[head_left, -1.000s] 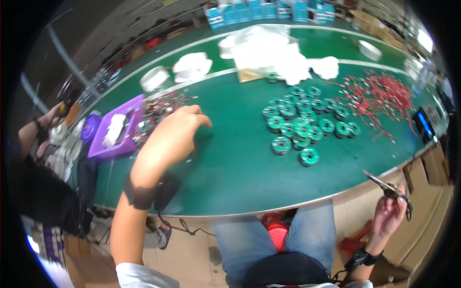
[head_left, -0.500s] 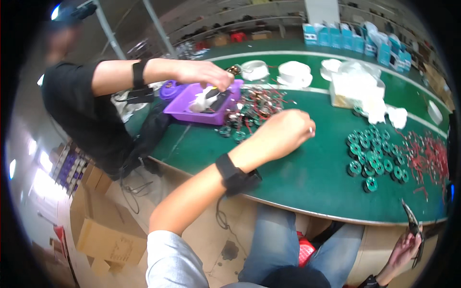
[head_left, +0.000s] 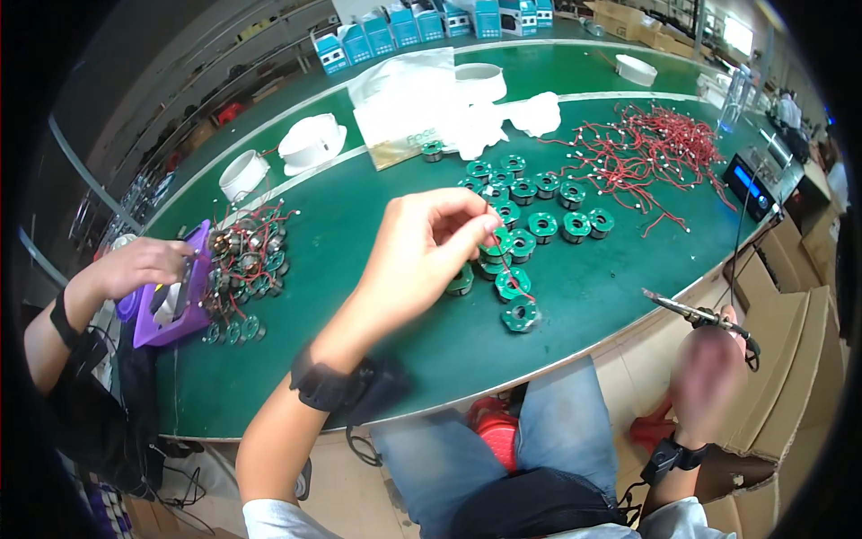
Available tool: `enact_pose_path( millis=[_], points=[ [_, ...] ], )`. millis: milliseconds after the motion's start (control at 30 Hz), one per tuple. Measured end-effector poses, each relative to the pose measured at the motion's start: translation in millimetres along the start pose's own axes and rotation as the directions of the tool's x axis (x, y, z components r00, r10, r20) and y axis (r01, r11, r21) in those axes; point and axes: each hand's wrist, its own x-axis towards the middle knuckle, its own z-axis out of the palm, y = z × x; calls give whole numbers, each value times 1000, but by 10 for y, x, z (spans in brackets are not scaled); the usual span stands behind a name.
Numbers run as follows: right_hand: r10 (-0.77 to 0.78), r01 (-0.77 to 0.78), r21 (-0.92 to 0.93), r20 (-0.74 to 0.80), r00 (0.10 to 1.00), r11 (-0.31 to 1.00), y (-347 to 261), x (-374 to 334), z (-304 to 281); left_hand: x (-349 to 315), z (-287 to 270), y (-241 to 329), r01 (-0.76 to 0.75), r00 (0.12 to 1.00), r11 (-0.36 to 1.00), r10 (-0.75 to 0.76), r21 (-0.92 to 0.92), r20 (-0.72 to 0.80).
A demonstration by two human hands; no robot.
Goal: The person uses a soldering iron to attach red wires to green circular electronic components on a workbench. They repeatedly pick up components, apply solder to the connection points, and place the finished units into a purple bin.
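Observation:
My left hand is over the group of round green-topped parts, thumb and forefinger pinched on a thin red wire that hangs down across them. These small parts, such as one near the front, have a green ring-shaped board on a dark body. Past the table's front edge at the right, my right hand is wrapped round a soldering iron, its tip pointing left over the edge. The right fingers are partly blurred.
Loose red wires are heaped at the far right, near a soldering station. On the left, a co-worker's hand reaches over a purple bin beside a pile of wired parts. A white box stands behind.
The view has swung to the right. My left hand has moved from near the wired pile to the green-topped parts, a red wire now showing in its fingers. The soldering iron now points left.

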Motion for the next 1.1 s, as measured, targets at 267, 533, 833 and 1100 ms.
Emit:
enact_pose_path(
  millis=[267, 533, 833, 1100],
  points=[
    [46, -44, -30, 66, 997, 999, 138, 28, 153, -31, -165, -157, -76, 990, 992, 64, -96, -123],
    [46, -36, -130, 77, 996, 991, 290, -1, 434, -157, -303, -116, -97, 968, 989, 67, -112, -244],
    [31, -20, -141, 75, 997, 990, 398, -34, 448, -182, -240, 28, -75, 991, 909, 21, -410, -134],
    [-10, 16, -70, 89, 996, 997, 234, 15, 294, 155, -155, 291, -103, 993, 931, 117, -349, 18]
  ],
)
